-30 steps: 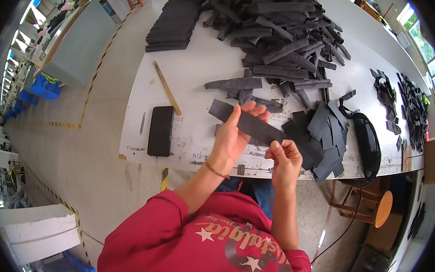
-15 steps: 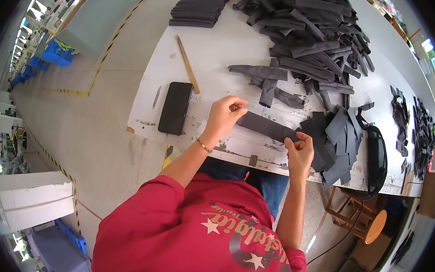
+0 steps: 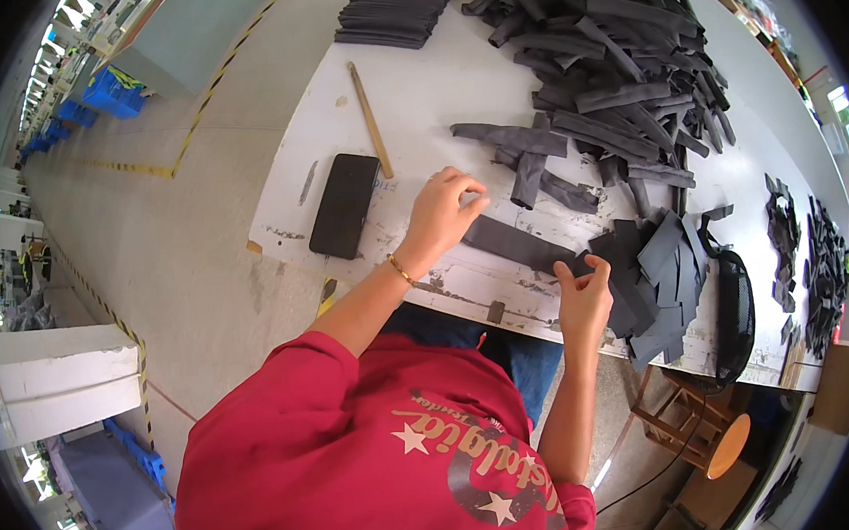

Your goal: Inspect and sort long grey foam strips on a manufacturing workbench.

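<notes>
A flat dark grey fabric strip (image 3: 519,247) lies along the table's near edge between my hands. My right hand (image 3: 585,296) pinches its right end between thumb and fingers. Over the strip's left end hovers my left hand (image 3: 441,217), its fingers curled in toward the thumb; whether anything small is between them I cannot make out. Just right of my right hand is a loose stack of flat dark pieces (image 3: 661,285). Beyond the strip, a few folded dark fabric strips (image 3: 525,162) lie crossed over one another.
A big heap of folded dark strips (image 3: 616,59) covers the far table (image 3: 414,100), beside a neat dark stack (image 3: 397,12). A black phone (image 3: 344,207) and a wooden stick (image 3: 370,121) lie at left. A black mesh-like object (image 3: 734,314) and a wooden stool (image 3: 712,442) are at right.
My left hand has risen slightly off the strip's left end, its fingers curling. My right hand stays at the strip's right end. The view has shifted a little.
</notes>
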Action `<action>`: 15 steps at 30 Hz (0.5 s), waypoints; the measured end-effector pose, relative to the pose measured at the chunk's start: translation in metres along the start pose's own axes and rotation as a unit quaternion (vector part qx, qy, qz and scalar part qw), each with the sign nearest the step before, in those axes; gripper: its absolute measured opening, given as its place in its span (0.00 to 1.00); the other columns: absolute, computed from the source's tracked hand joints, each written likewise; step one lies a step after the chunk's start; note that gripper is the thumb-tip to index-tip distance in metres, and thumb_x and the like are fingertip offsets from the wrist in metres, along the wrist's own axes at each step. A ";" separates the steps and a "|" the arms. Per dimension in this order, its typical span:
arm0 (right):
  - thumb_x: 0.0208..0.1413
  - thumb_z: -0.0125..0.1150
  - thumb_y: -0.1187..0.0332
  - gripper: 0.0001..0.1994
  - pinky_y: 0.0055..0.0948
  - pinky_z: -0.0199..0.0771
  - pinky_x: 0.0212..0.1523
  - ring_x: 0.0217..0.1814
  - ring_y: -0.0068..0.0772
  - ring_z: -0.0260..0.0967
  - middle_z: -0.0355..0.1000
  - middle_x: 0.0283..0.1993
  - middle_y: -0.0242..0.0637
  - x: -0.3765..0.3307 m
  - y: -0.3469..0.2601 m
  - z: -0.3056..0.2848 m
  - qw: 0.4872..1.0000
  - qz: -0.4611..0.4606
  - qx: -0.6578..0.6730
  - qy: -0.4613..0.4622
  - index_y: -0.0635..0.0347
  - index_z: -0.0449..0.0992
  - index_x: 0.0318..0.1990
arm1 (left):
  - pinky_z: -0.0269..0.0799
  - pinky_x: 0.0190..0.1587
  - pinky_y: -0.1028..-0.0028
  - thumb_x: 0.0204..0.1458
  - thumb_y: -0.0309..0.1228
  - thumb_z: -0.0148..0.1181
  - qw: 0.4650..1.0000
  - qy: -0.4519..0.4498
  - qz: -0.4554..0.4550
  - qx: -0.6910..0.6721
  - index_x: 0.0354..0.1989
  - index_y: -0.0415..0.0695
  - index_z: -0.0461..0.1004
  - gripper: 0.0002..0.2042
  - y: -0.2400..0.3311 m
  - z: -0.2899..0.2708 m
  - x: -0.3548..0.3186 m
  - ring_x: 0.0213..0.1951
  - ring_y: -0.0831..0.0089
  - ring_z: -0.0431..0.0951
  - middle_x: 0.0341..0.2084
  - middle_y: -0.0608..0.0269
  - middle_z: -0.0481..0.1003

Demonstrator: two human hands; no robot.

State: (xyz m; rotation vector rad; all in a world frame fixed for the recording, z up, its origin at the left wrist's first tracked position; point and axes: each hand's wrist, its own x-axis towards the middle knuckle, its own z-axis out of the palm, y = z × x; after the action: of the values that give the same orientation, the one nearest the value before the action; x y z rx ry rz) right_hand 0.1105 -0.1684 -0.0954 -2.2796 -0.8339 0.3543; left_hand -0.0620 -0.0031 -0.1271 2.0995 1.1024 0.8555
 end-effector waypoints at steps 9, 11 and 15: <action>0.45 0.70 0.67 0.26 0.40 0.63 0.51 0.54 0.43 0.62 0.66 0.52 0.40 0.004 0.050 -0.049 0.941 -0.179 -0.288 -0.005 0.61 0.71 0.54 | 0.73 0.30 0.69 0.43 0.49 0.70 0.990 -0.007 -0.131 -0.047 0.27 0.39 0.76 0.22 0.012 0.049 0.060 0.25 0.67 0.79 0.19 0.59 0.77; 0.46 0.69 0.67 0.26 0.39 0.63 0.50 0.53 0.43 0.62 0.66 0.52 0.41 0.003 0.063 -0.044 0.926 -0.201 -0.320 -0.003 0.62 0.71 0.54 | 0.73 0.29 0.70 0.44 0.46 0.70 0.993 -0.024 -0.110 -0.037 0.29 0.38 0.76 0.21 0.012 0.059 0.067 0.25 0.69 0.79 0.19 0.60 0.77; 0.51 0.63 0.69 0.22 0.38 0.64 0.49 0.49 0.43 0.65 0.69 0.48 0.42 0.004 0.070 -0.046 0.889 -0.268 -0.372 0.002 0.65 0.71 0.54 | 0.74 0.29 0.73 0.50 0.36 0.66 0.960 -0.098 -0.201 -0.167 0.32 0.37 0.75 0.13 0.024 0.059 0.076 0.25 0.69 0.79 0.24 0.59 0.78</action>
State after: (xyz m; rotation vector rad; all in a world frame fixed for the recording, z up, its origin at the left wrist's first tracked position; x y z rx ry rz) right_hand 0.1670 -0.2283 -0.1090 -2.5488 -1.7752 -0.2819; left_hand 0.0279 0.0380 -0.1246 1.5708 1.1351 0.5735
